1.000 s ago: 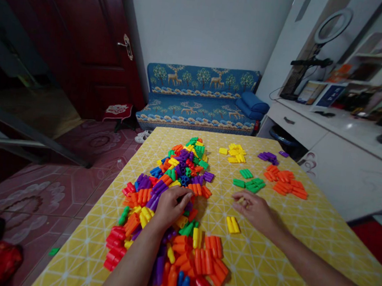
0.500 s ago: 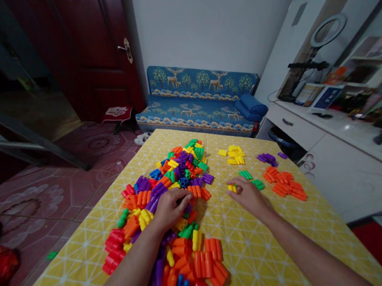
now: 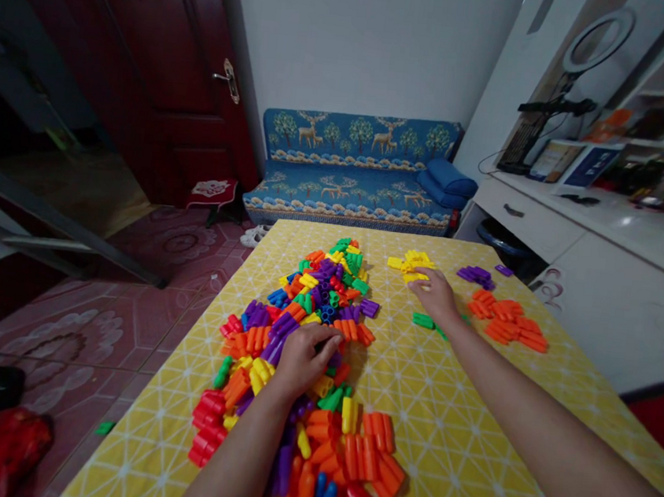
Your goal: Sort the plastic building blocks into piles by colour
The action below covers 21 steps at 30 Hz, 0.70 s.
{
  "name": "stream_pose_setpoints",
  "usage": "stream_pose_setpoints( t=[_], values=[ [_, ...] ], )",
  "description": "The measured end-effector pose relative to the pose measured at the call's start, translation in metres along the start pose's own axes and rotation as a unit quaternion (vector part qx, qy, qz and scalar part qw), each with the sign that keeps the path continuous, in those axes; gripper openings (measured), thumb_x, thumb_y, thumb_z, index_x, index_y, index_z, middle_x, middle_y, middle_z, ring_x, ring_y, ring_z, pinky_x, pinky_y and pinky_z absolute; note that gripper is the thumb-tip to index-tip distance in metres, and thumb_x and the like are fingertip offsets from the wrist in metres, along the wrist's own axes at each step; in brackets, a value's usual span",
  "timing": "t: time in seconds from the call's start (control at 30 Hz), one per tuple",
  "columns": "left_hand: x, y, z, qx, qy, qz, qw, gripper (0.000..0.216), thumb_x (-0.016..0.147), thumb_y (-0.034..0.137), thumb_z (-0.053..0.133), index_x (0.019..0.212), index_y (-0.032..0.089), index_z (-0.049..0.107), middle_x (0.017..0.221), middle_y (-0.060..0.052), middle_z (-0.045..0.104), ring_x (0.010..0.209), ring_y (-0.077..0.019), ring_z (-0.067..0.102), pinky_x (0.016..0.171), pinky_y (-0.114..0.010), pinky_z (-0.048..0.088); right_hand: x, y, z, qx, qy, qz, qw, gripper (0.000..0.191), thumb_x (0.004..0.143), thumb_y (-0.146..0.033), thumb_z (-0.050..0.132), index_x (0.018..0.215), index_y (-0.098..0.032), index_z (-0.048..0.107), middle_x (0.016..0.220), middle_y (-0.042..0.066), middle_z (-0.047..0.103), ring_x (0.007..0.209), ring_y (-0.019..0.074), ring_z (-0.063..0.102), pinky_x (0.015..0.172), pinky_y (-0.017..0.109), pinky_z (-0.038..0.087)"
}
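Observation:
A long mixed heap of coloured plastic blocks [image 3: 311,333] runs down the middle of the yellow tablecloth [image 3: 465,452]. My left hand [image 3: 304,356] rests on the heap with its fingers curled over the blocks. My right hand [image 3: 437,291] is stretched far forward, its fingertips at the small yellow pile [image 3: 410,263], with a yellow block at the fingers. Sorted piles lie near it: green blocks [image 3: 424,320] partly under my wrist, orange blocks [image 3: 508,322] to the right and purple blocks [image 3: 475,275] further back.
A blue patterned sofa [image 3: 358,168] stands past the table's far edge. A white counter [image 3: 604,253] with a ring light [image 3: 597,39] lines the right side. A dark red door [image 3: 150,63] and tiled floor [image 3: 123,314] are on the left.
My right hand took a yellow block from the cloth near the heap and carried it forward to the yellow pile. My left hand stayed on the heap.

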State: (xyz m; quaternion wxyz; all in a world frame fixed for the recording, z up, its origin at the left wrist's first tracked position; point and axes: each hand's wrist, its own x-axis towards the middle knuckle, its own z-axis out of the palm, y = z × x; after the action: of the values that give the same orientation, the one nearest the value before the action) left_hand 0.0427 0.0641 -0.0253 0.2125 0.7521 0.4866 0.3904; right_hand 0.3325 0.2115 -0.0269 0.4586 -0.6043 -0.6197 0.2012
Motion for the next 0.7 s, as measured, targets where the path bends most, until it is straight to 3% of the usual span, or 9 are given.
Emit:
stream_pose_setpoints(
  t=[0.13,0.27,0.33,0.4,0.53,0.7],
  values=[
    [0.0,-0.001,0.0,-0.001,0.0,0.001,1.0,0.025,0.095,0.029,0.051,0.09,0.02,0.074,0.087,-0.005,0.074,0.08,-0.017,0.067,0.073,-0.027,0.048,-0.07,-0.005,0.006,0.018,-0.063,-0.057,0.996,0.026,0.078,-0.027,0.061,0.103,-0.02,0.067,0.113,0.009,0.063,0.094,0.0198,0.065,0.079,0.035,0.056],
    [0.0,-0.003,0.001,0.006,0.003,-0.002,1.0,0.024,0.094,0.03,0.052,0.093,0.019,0.073,0.088,-0.006,0.075,0.081,-0.0175,0.067,0.074,-0.027,0.049,-0.112,-0.017,0.021,-0.004,-0.11,-0.128,0.986,0.037,0.078,-0.019,0.058,0.114,-0.021,0.065,0.12,0.009,0.063,0.113,0.0207,0.059,0.1,0.041,0.047],
    [0.0,-0.004,0.002,0.004,0.005,0.001,1.0,0.025,0.095,0.031,0.052,0.094,0.018,0.073,0.089,-0.006,0.075,0.082,-0.0177,0.068,0.074,-0.027,0.049,-0.114,-0.027,0.03,-0.023,-0.117,-0.137,0.983,0.049,0.073,-0.014,0.061,0.122,-0.021,0.062,0.129,0.009,0.06,0.123,0.0218,0.053,0.109,0.041,0.039],
    [0.0,-0.005,0.002,0.003,0.005,0.004,1.0,0.025,0.095,0.031,0.051,0.094,0.018,0.073,0.089,-0.006,0.075,0.082,-0.0179,0.068,0.074,-0.027,0.05,-0.105,-0.037,0.041,-0.023,-0.123,-0.101,0.987,0.058,0.07,-0.011,0.063,0.126,-0.021,0.061,0.136,0.01,0.056,0.13,0.0237,0.048,0.113,0.042,0.035],
    [-0.001,-0.006,0.003,-0.004,0.016,-0.001,1.0,0.023,0.093,0.03,0.053,0.095,0.019,0.073,0.09,-0.006,0.075,0.083,-0.0187,0.068,0.075,-0.029,0.051,-0.084,-0.053,0.067,0.012,-0.148,-0.023,0.989,0.045,0.077,-0.019,0.062,0.121,-0.019,0.063,0.126,0.011,0.062,0.12,0.0261,0.056,0.107,0.044,0.041],
    [0.0,-0.006,0.002,-0.024,0.065,0.019,0.997,0.024,0.093,0.028,0.054,0.11,0.021,0.069,0.106,-0.007,0.072,0.101,-0.0206,0.066,0.09,-0.034,0.052,-0.091,-0.064,0.087,0.054,-0.198,-0.02,0.979,0.033,0.075,-0.025,0.068,0.108,-0.021,0.068,0.111,0.007,0.068,0.106,0.0244,0.062,0.098,0.041,0.047]
  ],
)
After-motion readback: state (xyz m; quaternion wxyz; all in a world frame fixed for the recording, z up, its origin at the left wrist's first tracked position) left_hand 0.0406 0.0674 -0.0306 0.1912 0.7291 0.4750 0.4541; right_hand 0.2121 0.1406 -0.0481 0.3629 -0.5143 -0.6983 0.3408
